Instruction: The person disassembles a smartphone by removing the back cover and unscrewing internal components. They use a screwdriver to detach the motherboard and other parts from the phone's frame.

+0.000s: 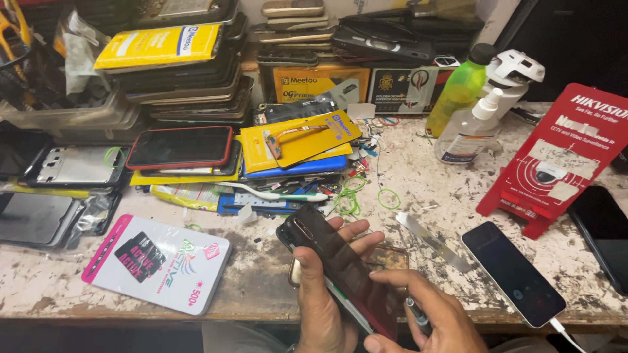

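The handheld phone (340, 261) is glossy black with a dark red tint. The worktop (418, 196) is off-white, speckled with dark stains. The display stand (556, 160) is red with white target rings; the spray bottle (461, 88) is lime green, the card packets (297, 138) yellow.

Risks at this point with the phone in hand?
1. The left hand holds the dark phone out past the worn bench edge; a slip might drop it to the floor.
2. The right hand grips a thin tool close to the phone; it could scratch the back.
3. The white phone lies near the edge on a cable; a snag may pull it off.
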